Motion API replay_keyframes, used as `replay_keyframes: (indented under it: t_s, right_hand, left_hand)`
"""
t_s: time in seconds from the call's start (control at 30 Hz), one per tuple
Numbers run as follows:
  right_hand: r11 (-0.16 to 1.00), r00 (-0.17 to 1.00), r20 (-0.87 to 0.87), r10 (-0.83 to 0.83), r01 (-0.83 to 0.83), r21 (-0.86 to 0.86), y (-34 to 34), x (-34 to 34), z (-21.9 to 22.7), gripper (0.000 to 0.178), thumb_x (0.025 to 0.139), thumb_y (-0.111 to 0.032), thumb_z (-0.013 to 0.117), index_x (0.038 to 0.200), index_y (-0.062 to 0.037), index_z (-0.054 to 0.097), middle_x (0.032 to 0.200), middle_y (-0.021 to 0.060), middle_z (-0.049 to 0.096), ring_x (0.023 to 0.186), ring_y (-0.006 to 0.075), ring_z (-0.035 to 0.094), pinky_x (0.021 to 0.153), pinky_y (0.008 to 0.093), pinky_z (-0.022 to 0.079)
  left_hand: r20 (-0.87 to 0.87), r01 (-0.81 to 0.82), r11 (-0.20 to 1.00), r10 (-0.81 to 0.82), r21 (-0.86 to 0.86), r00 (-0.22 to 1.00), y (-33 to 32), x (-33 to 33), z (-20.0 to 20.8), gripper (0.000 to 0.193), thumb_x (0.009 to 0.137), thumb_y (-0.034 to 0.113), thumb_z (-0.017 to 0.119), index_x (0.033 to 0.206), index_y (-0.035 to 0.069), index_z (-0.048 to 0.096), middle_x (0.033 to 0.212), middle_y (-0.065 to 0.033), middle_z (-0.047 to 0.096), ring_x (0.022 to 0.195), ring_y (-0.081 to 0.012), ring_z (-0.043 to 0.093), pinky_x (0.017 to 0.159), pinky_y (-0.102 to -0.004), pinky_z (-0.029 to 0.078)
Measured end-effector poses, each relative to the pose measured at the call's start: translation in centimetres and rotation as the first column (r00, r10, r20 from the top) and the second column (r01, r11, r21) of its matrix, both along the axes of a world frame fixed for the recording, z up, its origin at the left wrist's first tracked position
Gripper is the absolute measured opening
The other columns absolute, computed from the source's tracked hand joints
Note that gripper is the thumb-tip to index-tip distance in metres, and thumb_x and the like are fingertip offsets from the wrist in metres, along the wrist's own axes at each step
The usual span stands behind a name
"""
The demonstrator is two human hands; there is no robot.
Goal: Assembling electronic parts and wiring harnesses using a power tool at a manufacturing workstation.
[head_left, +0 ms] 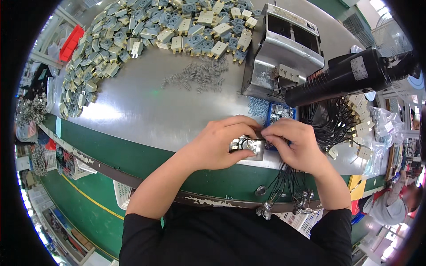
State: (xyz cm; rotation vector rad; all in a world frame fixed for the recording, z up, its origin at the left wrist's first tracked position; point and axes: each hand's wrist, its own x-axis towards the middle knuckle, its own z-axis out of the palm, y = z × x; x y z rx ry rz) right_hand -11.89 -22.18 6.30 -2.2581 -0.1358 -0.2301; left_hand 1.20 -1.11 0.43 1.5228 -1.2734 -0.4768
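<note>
My left hand (215, 144) is closed round a small part with a round metal centre (248, 144), held over the table's front edge between thumb and fingers. A dark flat plate (260, 153) shows along the part's right side. My right hand (295, 144) meets it at the upper right corner, thumb and forefinger pinched together. Whatever lies in that pinch is too small to make out. Just behind my fingers stands a blue tray (280, 111) of small metal pieces, partly hidden by my right hand. Loose screws (257, 107) lie to its left.
A large heap of grey and cream plastic housings (177, 26) covers the back left, with loose springs (199, 75) before it. A metal fixture (288, 48) and a black cylindrical tool (346, 73) stand right. Black cables (330, 122) and hanging round-ended leads (288, 190) lie nearby.
</note>
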Motion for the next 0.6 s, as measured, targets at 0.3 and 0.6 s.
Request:
replay_keyframes:
  t_s: [0.3,0.6]
  right_hand:
    - [0.973,0.977,0.100,0.187,-0.170,-0.155,0.06,0.56,-1.14,0.021,0.079,0.005,0.079,0.099,-0.0017,0.079,0.105,0.0136,0.077,0.096,0.0340,0.075,0.084,0.0434,0.061]
    - [0.994,0.995,-0.019,0.095,-0.096,-0.058,0.77,0.28,-0.62,0.032,0.084,0.002,0.081,0.115,0.0021,0.074,0.096,0.0150,0.078,0.087,0.0301,0.078,0.081,0.0377,0.062]
  left_hand:
    - [0.006,0.006,0.999,-0.006,-0.044,1.000,0.26,0.41,-0.55,0.037,0.077,0.013,0.093,0.102,0.004,0.067,0.127,-0.0148,0.073,0.111,-0.0349,0.074,0.090,-0.0424,0.061]
    - [-0.031,0.007,0.999,-0.008,-0.033,0.999,0.50,0.35,-0.67,0.034,0.077,0.013,0.094,0.097,0.003,0.068,0.122,-0.0159,0.074,0.106,-0.0361,0.075,0.087,-0.0421,0.060]
